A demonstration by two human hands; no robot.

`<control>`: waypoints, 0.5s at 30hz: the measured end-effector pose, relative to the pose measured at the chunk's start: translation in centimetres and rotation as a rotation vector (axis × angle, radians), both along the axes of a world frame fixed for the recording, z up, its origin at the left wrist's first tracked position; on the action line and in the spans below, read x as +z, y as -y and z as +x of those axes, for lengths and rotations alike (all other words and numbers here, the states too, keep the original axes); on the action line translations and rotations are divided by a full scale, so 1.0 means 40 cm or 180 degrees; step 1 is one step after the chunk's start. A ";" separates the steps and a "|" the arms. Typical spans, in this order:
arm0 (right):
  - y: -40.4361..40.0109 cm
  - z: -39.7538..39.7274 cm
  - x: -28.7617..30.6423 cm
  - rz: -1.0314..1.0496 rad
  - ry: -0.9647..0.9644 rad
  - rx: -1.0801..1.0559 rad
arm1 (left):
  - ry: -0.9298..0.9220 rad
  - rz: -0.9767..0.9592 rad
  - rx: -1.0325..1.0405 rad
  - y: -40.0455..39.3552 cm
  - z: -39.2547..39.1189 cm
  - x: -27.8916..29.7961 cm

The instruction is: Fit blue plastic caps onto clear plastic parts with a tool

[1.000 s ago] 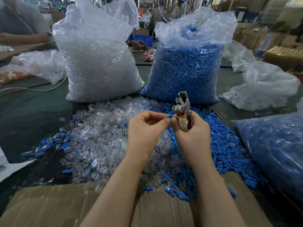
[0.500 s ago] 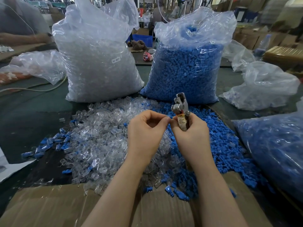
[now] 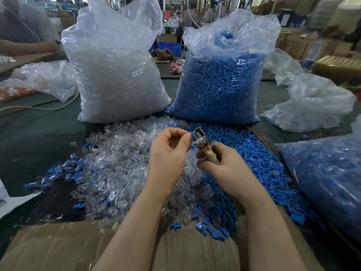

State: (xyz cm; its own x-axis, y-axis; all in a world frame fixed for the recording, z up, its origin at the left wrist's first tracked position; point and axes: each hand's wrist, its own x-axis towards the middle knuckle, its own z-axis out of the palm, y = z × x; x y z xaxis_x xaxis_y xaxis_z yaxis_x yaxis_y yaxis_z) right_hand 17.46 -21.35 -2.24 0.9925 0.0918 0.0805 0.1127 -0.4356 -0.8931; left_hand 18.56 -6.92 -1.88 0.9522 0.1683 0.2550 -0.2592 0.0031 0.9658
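Since a second ago the tool [image 3: 203, 141] has tipped over to the left and the two hands have drawn slightly apart, the left one raised a little.

The dark tabletop [image 3: 39, 137] carries two tall plastic bags at the back: the clear bag [image 3: 117, 75] full of clear parts on the left and the blue bag [image 3: 220, 83] full of caps on the right. In front of them lie a loose heap of clear parts [image 3: 117, 165] and, touching it on the right, a heap of blue caps [image 3: 259, 167]. Cardboard [image 3: 48, 247] covers the near edge.

The right hand [image 3: 220, 165] grips the tool's wrapped handle, fingers curled round it, metal head pointing up and left. The left hand [image 3: 168, 149] has its fingers curled, the fingertips [image 3: 188, 136] pinching a small blue piece at the tool's head; whether a clear part is there too, I cannot tell.
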 end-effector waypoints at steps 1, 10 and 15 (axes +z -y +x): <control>0.000 0.001 0.001 -0.0001 0.0001 0.0013 | 0.0023 -0.0024 -0.0047 -0.001 0.000 0.001; -0.007 -0.005 0.010 -0.0148 -0.0010 0.0162 | 0.0142 0.0024 -0.0318 -0.012 0.004 0.002; -0.004 -0.003 -0.004 -0.0293 -0.0006 0.0084 | 0.0120 0.0090 -0.0375 -0.020 0.005 -0.002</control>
